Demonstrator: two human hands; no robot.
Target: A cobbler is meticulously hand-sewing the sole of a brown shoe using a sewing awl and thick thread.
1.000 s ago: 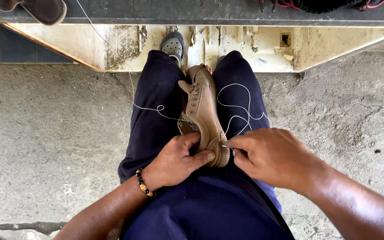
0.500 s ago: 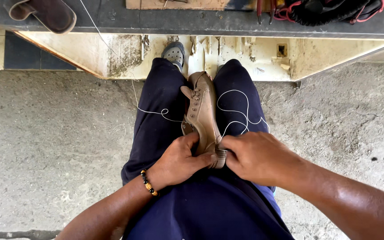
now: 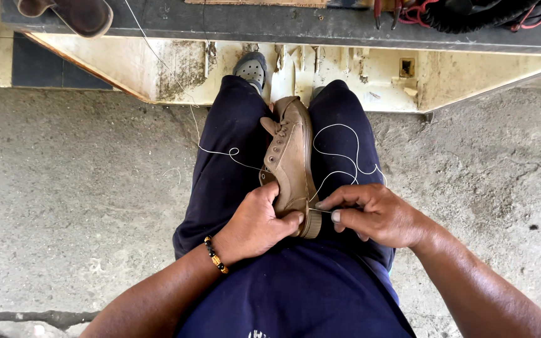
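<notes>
A tan canvas shoe (image 3: 290,159) lies on its side between my knees, toe end toward me. My left hand (image 3: 259,220) grips the shoe near the toe, thumb pressed on the rubber sole edge. My right hand (image 3: 377,213) pinches a thin needle or thread end at the sole's edge, fingers closed together. White thread (image 3: 344,153) loops over my right thigh, and another strand (image 3: 220,151) runs across my left thigh and up toward the bench. A beaded bracelet (image 3: 215,253) sits on my left wrist.
I sit over a rough concrete floor (image 3: 70,188) in dark blue trousers. A grey clog (image 3: 252,67) shows past my left knee. A dark bench edge (image 3: 283,22) runs along the top, with a brown shoe (image 3: 82,12) at left and red-handled tools (image 3: 408,9) at right.
My right hand has shifted slightly right from the shoe's sole, drawing the thread out. The left hand keeps its grip on the shoe.
</notes>
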